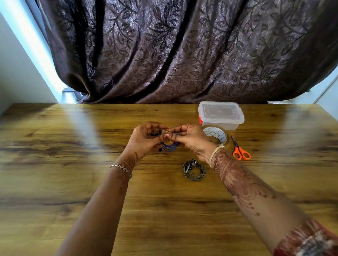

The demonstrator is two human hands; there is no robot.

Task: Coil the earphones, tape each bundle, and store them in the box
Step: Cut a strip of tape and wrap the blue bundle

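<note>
The desk [68, 172] is wood-grain, warm brown with dark knots, and its smooth top is glossy enough to throw back pale streaks of light. Behind the desk hangs a curtain [179, 49] of dark woven cloth with a leaf pattern and a faint sheen. On the desk, the box [221, 115] is clear, smooth plastic with a frosted look. Just in front of the box, the tape roll [216, 136] looks like shiny translucent film. Beside the roll, the scissors [240, 150] have glossy orange plastic handles and blades that are probably metal.
</note>
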